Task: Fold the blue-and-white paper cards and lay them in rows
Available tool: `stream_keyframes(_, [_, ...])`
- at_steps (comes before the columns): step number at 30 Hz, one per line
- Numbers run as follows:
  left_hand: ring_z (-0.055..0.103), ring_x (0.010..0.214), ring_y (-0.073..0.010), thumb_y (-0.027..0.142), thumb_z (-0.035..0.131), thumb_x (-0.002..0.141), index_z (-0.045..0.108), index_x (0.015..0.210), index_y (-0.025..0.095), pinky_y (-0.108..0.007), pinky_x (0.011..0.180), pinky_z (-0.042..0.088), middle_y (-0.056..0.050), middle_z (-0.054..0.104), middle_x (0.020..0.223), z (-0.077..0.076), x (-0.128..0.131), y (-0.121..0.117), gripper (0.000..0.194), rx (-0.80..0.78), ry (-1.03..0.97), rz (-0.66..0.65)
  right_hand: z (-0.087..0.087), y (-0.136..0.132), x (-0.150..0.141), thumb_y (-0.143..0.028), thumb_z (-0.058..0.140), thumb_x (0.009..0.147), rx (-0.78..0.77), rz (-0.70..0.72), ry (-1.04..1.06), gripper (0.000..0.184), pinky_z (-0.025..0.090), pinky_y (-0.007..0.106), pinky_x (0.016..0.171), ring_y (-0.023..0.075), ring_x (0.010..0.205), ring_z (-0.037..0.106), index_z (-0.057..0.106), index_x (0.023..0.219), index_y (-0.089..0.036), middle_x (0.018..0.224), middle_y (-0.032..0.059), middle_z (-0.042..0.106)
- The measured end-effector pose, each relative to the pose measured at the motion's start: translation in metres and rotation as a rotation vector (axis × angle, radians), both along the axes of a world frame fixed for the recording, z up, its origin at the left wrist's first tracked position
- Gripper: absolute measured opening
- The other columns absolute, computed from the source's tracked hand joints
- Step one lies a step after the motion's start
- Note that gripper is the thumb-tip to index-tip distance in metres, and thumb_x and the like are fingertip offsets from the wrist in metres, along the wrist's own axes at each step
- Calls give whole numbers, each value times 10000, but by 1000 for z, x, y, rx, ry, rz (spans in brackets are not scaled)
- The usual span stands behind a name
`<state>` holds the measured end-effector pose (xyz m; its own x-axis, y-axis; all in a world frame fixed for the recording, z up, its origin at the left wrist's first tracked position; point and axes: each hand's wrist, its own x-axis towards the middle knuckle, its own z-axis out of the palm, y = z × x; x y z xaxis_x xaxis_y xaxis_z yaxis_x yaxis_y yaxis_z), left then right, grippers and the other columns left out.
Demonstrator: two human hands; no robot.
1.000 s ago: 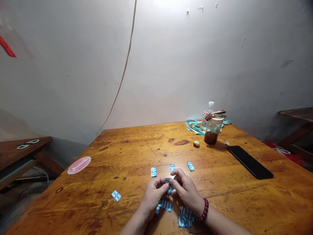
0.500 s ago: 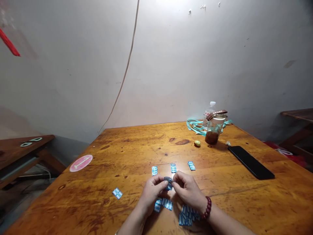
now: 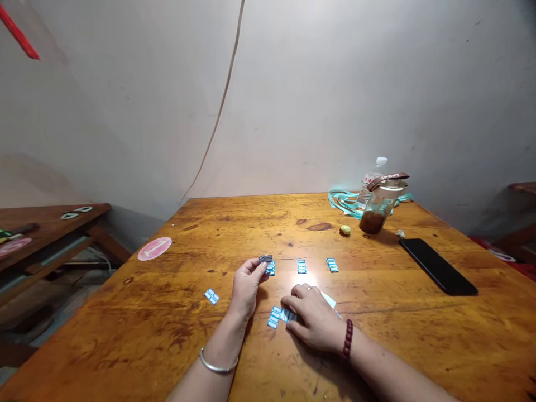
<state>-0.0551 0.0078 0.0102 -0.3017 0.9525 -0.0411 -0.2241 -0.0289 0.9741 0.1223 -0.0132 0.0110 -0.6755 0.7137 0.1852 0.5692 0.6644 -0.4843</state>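
My left hand (image 3: 248, 282) pinches small blue-and-white label cards (image 3: 265, 259) between thumb and fingers, just over a stack of similar cards (image 3: 271, 269) on the table. My right hand (image 3: 310, 312) is low over the table, thumb and index finger at opposite edges of a label card (image 3: 288, 315). Touching that one is another label card (image 3: 274, 317). Part of a pale card (image 3: 329, 300) shows behind the right hand, which hides whatever lies beneath it. Farther off are two more small stacks, a middle stack (image 3: 302, 266) and a right stack (image 3: 332, 264). A single card (image 3: 211, 296) lies to the left.
On the wooden table (image 3: 234, 234) a black phone (image 3: 438, 267) lies at right. Behind it stand a sport bottle (image 3: 377, 209) with brown liquid and a clear water bottle (image 3: 368, 184), near a teal strap (image 3: 344, 202). A yellowish round item (image 3: 345, 230) and a pink number disc (image 3: 154, 249) lie there too.
My hands have parted: the left went forward and left with its cards to the left stack, while the right came down to the loose cards nearer me. The view has shifted slightly.
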Motion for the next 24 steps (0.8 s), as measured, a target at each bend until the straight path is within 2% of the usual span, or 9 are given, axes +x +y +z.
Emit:
stream_keyframes(4, [532,606,-93,292,616,654,609,772,133,-184,562,419,-22,603,707,-3,3,0,199,25,55,-23,-1,-1,-1,-215,491,752,3,15,-132,160,262,294,731,173,856,430,558,897,-226,859,33,503])
stream_keyframes(8, [531,597,-91,291,618,649,606,771,141,-186,561,414,-13,605,698,-7,5,0,193,24,81,-40,-6,3,1,-133,485,721,-67,-12,-85,133,263,277,738,148,818,456,562,812,-191,825,23,533])
stream_keyframes(12, [533,599,-89,288,616,647,612,772,147,-186,570,411,-7,610,689,-8,7,-2,188,19,96,-77,-10,12,3,-101,492,678,-186,-65,153,81,301,250,696,118,717,472,531,667,-172,708,-11,540])
stream_keyframes(16, [529,595,-90,280,611,652,616,777,151,-187,569,404,-4,608,684,-7,16,-6,180,11,114,-131,-4,27,11,-215,482,726,-468,-241,616,57,340,213,559,93,583,452,484,687,-174,634,-31,504])
stream_keyframes(19, [522,594,-90,277,611,656,612,763,143,-187,570,400,-4,603,679,-6,25,-10,171,5,106,-188,2,32,14,-276,539,694,-664,-276,879,121,346,199,519,75,536,440,475,704,-174,622,-45,494])
stream_keyframes(22, [503,573,-85,281,609,662,606,741,133,-183,551,393,-2,593,657,-5,34,-13,168,4,81,-235,3,27,9,-321,564,681,-749,-260,912,174,335,189,490,64,504,418,481,704,-169,592,-53,477])
stream_keyframes(24, [495,567,-86,283,613,662,608,734,127,-183,544,391,-5,588,649,-4,37,-16,172,5,64,-260,0,22,3,-334,571,679,-695,-278,885,193,337,189,496,65,514,411,480,679,-163,590,-52,469])
